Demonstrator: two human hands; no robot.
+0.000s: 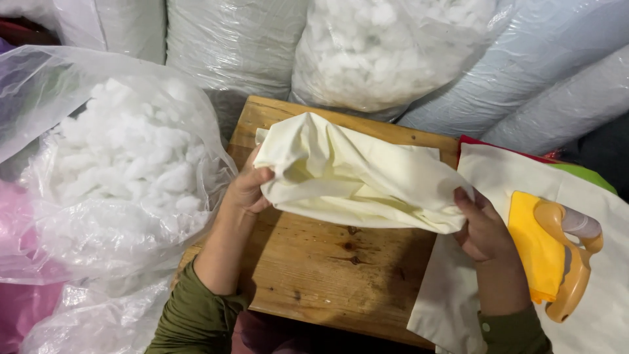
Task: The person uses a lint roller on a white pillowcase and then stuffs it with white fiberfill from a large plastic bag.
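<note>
Bare wooden tabletop (327, 269) lies open beneath my hands; a clear plastic bag of white stuffing (124, 164) crowds my left, an orange-handled brush (557, 255) my right.

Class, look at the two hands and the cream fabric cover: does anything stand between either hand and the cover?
Nothing visible does. The left hand grips the cream fabric cover at its left edge, and the right hand pinches its lower right corner, both directly on the cloth above the wooden table.
</note>
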